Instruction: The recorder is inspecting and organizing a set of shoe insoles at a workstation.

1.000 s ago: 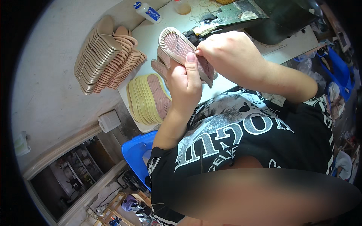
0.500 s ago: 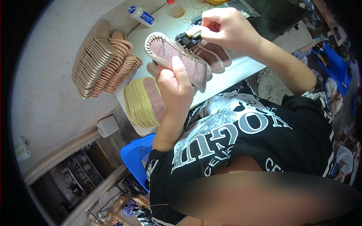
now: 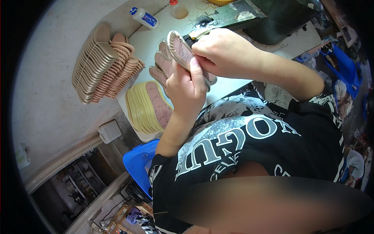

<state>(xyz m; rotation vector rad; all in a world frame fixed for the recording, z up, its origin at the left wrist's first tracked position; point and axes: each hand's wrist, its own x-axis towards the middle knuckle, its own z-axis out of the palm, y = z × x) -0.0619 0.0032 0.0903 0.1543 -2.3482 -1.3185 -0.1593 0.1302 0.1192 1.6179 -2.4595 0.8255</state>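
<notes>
My left hand (image 3: 187, 84) grips a narrow shoe sole (image 3: 180, 48), tilted up over the table, with its thumb across the face. The sole has a pinkish striped face and a pale, pleated rim. My right hand (image 3: 224, 52) is closed at the sole's right edge, fingers curled and pressed against it; their tips are hidden. Behind the held sole, several similar soles (image 3: 163, 58) lie on the white table. A small black object with a yellowish part (image 3: 189, 39) shows just past my right knuckles, mostly covered.
A stack of yellow-edged soles (image 3: 142, 107) sits at the table's near left corner. Tied bundles of beige soles (image 3: 95, 64) lean by the wall. A white bottle (image 3: 144, 18) and a red-capped jar (image 3: 179, 10) stand at the back. A blue bin (image 3: 138, 160) is below.
My right hand has come down and nearer, from over the black object to the sole's edge. The sole has turned to a steeper, more edge-on angle, shifting right with my left hand.
</notes>
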